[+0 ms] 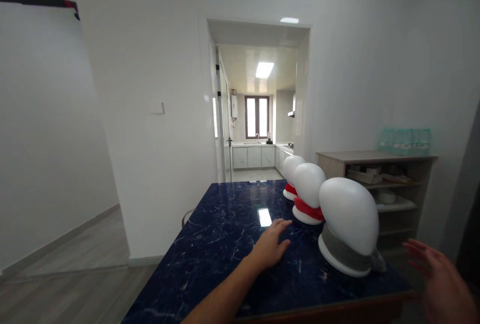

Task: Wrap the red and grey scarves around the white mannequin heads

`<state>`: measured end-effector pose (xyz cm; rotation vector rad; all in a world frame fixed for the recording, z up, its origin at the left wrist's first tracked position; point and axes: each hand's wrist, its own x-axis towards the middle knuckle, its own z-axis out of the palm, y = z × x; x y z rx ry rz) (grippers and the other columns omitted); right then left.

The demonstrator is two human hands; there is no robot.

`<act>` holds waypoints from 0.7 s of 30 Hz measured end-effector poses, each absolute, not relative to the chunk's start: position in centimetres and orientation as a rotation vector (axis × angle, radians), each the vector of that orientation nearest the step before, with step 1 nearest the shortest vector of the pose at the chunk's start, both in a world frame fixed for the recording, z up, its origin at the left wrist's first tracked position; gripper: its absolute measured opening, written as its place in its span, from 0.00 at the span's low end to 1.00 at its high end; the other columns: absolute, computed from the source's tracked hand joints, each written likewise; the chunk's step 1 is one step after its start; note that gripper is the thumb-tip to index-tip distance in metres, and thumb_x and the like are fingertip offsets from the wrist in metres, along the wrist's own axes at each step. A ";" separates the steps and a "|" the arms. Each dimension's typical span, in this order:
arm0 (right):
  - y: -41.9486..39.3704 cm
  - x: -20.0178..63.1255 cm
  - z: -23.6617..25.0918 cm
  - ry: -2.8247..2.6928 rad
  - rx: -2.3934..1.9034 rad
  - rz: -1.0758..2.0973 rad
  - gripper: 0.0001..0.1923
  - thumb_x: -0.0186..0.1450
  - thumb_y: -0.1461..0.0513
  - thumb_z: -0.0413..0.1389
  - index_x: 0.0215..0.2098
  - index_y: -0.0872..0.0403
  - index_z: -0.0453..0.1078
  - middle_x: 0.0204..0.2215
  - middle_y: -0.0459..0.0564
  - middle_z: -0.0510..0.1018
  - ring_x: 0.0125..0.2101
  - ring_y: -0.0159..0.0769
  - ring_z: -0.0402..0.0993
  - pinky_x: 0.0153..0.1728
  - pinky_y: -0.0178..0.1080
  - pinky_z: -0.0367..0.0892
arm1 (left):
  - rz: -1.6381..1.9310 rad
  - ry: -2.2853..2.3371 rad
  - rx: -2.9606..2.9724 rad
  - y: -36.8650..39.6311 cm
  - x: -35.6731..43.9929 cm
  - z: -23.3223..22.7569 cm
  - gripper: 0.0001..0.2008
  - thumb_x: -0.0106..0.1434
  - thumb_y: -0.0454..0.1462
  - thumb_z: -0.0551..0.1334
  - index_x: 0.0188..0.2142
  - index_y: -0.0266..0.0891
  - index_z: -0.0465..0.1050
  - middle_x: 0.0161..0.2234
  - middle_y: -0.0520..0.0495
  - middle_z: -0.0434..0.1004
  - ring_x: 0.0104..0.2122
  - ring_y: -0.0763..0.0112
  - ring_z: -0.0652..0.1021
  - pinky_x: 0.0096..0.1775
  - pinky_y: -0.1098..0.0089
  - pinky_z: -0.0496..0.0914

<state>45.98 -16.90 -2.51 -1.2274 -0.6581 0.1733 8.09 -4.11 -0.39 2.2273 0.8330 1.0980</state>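
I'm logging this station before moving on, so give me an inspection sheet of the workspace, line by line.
Surface: dark blue marble table, glossy, a ceiling light reflected on it.
Job's things: three white mannequin heads in a row; nearest wears a grey scarf, middle and far wear red scarves.
Clutter: nothing seen on the table.
Hands: left hand flat on the table, fingers spread, empty; right hand open, off the table edge, empty.
Cables: nothing seen.
Surroundings: white walls, doorway to a kitchen, shelf unit with stored items.
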 end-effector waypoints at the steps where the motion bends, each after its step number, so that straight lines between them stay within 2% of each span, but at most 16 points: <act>1: -16.0 47.0 -2.4 -0.664 -1.184 0.229 0.24 0.66 0.38 0.55 0.49 0.39 0.80 0.56 0.57 0.80 0.63 0.59 0.70 0.68 0.65 0.58 | 1.089 0.749 2.198 -4.6 10.3 -0.2 0.35 0.64 0.34 0.65 0.70 0.51 0.66 0.68 0.44 0.69 0.60 0.56 0.76 0.65 0.55 0.68; 3: -14.0 47.6 -2.1 -0.710 -1.145 0.348 0.32 0.65 0.36 0.54 0.60 0.39 0.75 0.62 0.54 0.77 0.69 0.54 0.64 0.72 0.62 0.53 | 1.091 0.649 2.083 -5.6 14.8 0.0 0.42 0.63 0.36 0.68 0.74 0.50 0.58 0.72 0.42 0.62 0.65 0.52 0.72 0.69 0.51 0.64; 5: -12.3 46.6 -1.7 -0.728 -1.146 0.465 0.39 0.67 0.34 0.50 0.69 0.41 0.67 0.65 0.55 0.74 0.71 0.51 0.60 0.73 0.59 0.50 | 1.088 0.616 1.944 -6.4 18.8 0.0 0.48 0.63 0.41 0.70 0.77 0.46 0.49 0.76 0.40 0.54 0.72 0.48 0.63 0.71 0.49 0.58; 7: -11.4 44.4 -1.3 -0.756 -1.170 0.489 0.41 0.69 0.34 0.47 0.72 0.44 0.63 0.68 0.56 0.71 0.71 0.51 0.60 0.73 0.56 0.52 | 1.067 0.591 1.805 -7.3 21.6 -0.1 0.53 0.63 0.43 0.71 0.78 0.42 0.41 0.77 0.38 0.49 0.75 0.50 0.56 0.73 0.52 0.53; 9: -11.5 41.6 -0.9 -0.746 -1.205 0.392 0.42 0.70 0.35 0.46 0.73 0.48 0.63 0.70 0.56 0.68 0.71 0.54 0.61 0.72 0.57 0.54 | 1.079 0.567 1.718 -8.3 22.7 -0.2 0.55 0.64 0.44 0.70 0.79 0.41 0.37 0.78 0.39 0.47 0.76 0.52 0.53 0.75 0.55 0.48; 12: -13.0 36.9 -0.7 -0.724 -1.264 0.229 0.43 0.72 0.37 0.44 0.75 0.52 0.58 0.73 0.57 0.63 0.71 0.58 0.58 0.73 0.58 0.51 | 1.206 0.568 1.670 -9.9 21.4 -0.2 0.52 0.64 0.46 0.70 0.78 0.44 0.42 0.78 0.41 0.48 0.76 0.52 0.54 0.75 0.56 0.47; 14: -13.8 33.8 -0.8 -0.768 -1.266 0.216 0.41 0.74 0.38 0.42 0.77 0.51 0.54 0.74 0.55 0.59 0.72 0.57 0.56 0.74 0.57 0.48 | 1.304 0.605 1.660 -10.6 19.3 0.0 0.49 0.65 0.47 0.70 0.78 0.45 0.46 0.77 0.42 0.50 0.75 0.52 0.56 0.74 0.56 0.49; 17: -13.1 29.4 -0.9 -0.866 -1.170 0.301 0.40 0.75 0.40 0.43 0.78 0.49 0.51 0.77 0.51 0.54 0.75 0.51 0.50 0.76 0.53 0.44 | 1.391 0.702 1.650 -10.1 15.3 0.2 0.46 0.66 0.50 0.68 0.77 0.47 0.49 0.76 0.41 0.55 0.72 0.50 0.62 0.72 0.54 0.55; 21: -7.8 24.4 -0.7 -0.967 -0.990 0.532 0.41 0.74 0.39 0.45 0.79 0.47 0.47 0.78 0.47 0.50 0.76 0.47 0.45 0.76 0.53 0.42 | 1.453 0.822 1.593 -6.4 9.9 0.5 0.46 0.67 0.48 0.67 0.77 0.46 0.46 0.74 0.38 0.59 0.68 0.49 0.68 0.68 0.52 0.63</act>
